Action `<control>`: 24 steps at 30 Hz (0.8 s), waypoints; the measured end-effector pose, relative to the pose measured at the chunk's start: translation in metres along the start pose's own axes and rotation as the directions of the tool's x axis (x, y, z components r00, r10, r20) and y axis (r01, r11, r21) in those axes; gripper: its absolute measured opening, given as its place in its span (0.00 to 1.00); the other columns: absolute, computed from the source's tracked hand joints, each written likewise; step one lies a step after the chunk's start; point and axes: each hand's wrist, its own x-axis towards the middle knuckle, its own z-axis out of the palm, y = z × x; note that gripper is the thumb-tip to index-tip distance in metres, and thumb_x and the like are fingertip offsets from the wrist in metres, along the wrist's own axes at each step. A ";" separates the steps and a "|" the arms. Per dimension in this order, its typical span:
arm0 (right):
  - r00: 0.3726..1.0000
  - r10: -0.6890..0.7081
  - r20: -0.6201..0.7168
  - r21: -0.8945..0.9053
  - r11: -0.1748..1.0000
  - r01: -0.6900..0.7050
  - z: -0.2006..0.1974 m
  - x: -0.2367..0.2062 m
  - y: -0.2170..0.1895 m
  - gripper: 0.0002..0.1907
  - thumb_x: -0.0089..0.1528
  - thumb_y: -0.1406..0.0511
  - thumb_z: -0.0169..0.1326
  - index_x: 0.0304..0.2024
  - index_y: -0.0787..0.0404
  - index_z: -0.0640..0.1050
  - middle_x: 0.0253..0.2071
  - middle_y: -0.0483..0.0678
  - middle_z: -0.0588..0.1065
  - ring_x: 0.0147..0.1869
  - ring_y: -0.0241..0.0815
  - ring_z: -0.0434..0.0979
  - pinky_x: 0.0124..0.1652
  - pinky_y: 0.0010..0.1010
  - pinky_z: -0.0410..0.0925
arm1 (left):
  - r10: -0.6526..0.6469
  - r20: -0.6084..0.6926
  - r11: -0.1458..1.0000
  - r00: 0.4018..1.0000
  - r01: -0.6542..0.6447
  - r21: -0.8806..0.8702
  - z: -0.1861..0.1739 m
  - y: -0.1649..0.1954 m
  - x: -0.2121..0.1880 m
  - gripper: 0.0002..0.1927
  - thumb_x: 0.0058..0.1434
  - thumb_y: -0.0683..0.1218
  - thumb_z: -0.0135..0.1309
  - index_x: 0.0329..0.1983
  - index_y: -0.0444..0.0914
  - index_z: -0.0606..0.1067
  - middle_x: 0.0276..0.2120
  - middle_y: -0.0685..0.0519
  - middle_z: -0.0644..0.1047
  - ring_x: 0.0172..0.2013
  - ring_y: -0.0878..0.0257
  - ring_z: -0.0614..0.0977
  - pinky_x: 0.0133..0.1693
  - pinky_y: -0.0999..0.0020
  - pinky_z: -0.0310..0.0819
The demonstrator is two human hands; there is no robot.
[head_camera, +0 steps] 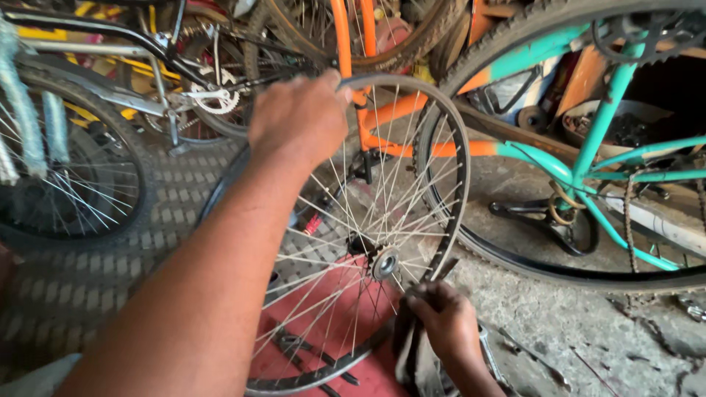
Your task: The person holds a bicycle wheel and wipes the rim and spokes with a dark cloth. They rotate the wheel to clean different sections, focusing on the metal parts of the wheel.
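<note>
The left hand (298, 117) grips the top of the bare wheel rim (460, 184) — fingers closed; the right hand (445, 320) pinches a dark strip (412, 353) at its lower edge.

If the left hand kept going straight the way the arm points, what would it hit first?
Probably the orange bicycle frame just beyond the left hand, which grips the top of the bare wheel rim; depth is unclear.
</note>
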 end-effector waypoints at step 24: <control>0.650 -0.349 0.675 -0.704 -0.044 0.708 -0.007 -0.005 -0.054 0.27 0.62 0.67 0.48 0.65 0.61 0.65 0.52 0.52 0.70 0.58 0.52 0.69 0.63 0.58 0.55 | 0.192 -0.225 0.981 0.955 -0.184 0.059 0.002 0.034 0.006 0.19 0.72 0.60 0.43 0.45 0.44 0.78 0.32 0.48 0.81 0.34 0.50 0.84 0.36 0.51 0.74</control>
